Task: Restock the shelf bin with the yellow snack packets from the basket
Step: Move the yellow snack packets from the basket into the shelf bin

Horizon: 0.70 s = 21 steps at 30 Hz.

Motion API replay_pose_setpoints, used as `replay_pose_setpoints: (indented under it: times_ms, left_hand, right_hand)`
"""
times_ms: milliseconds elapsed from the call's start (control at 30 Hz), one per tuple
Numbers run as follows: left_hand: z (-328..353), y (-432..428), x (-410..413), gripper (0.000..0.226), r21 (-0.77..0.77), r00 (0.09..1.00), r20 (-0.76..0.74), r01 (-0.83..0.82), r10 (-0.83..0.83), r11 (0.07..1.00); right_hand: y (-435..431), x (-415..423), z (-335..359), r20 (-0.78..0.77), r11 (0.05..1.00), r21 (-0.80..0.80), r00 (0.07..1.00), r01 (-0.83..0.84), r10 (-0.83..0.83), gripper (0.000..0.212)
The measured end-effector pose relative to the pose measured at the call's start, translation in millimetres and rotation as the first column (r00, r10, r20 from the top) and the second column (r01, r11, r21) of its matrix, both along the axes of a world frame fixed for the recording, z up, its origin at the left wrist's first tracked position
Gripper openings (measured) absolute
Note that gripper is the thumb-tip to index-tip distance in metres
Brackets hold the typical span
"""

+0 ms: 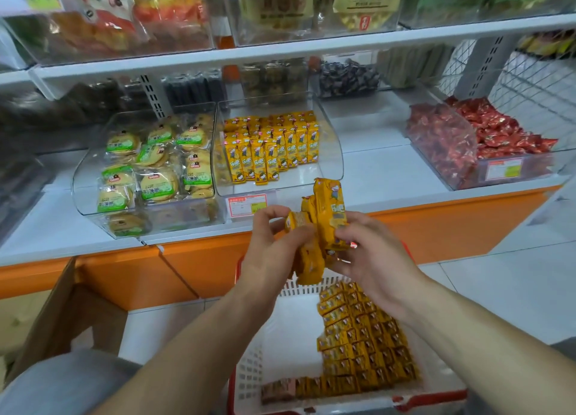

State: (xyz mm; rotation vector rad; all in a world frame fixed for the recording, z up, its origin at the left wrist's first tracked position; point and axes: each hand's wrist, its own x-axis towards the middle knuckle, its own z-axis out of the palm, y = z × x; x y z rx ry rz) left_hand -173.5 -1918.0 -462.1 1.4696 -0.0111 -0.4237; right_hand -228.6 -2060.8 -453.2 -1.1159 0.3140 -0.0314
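A: Hands, quick.
B: Both are holding one bunch of yellow snack packets (pixel 322 224). The left hand (pixel 271 246) is curling round its left side, thumb and fingers pinching a packet end. The right hand (pixel 371 252) is clasping it from the right, fingers bent round the wrappers.
A: Where is the bunch?
B: It is hanging in the air over the far edge of the basket (pixel 249 364), in front of the shelf bin (pixel 332 162), touching neither.
A: Bin contents?
B: The clear shelf bin is holding stocked packets (pixel 271 148) of the same yellow kind, standing upright in rows across its back and middle. A price tag (pixel 247 204) is hanging on its front lip.
A: Basket?
B: White slotted walls, red rim. Spare packets (pixel 361 336) are lying in tight rows along its right side, with one more row running along the near wall.
A: Neighbours?
B: The left bin (pixel 88 181), clear and just beside the shelf bin, is holding round biscuits (pixel 156 162) in green-labelled wrappers. The right bin (pixel 442 146), well apart, is holding red-wrapped sweets (pixel 505 134). The bins on the upper shelf are showing too blurred to tell their contents. A cardboard box (pixel 59 305) is standing on the floor at left, with its inside out of sight.
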Motion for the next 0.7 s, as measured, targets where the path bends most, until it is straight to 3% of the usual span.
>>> replay_pose_setpoints:
  times_ms: [100, 267, 467, 600, 700]
  left_hand:
    - [-6, -2, 5, 0.046, 0.021, 0.999, -0.003, -0.046, 0.046, 0.999]
    - [-5, -4, 13, 0.07, 0.049, 0.998, -0.06, -0.03, 0.033, 0.998]
    - [-2, -2, 19, 0.04, 0.063, 1.0, -0.001, -0.028, 0.028, 0.998]
    - [1, -3, 16, 0.05, 0.042, 0.998, 0.037, -0.061, 0.059, 0.997]
    - [3, 0, 16, 0.048, 0.022, 1.0, 0.009, -0.029, 0.029, 0.999]
  right_hand:
    - [-1, 6, -4, -0.004, 0.999, -0.03, 0.999, -0.038, 0.038, 0.026]
    - [-4, 15, -10, 0.007, 0.987, -0.151, 0.999, -0.053, 0.054, 0.026]
    - [-8, 21, -14, 0.02, 0.998, -0.062, 0.999, -0.033, 0.034, 0.024]
    - [-8, 19, -14, 0.024, 0.997, -0.072, 0.999, -0.032, 0.034, 0.013]
    - [-10, 16, -12, -0.008, 0.997, -0.075, 0.999, -0.031, 0.031, 0.017]
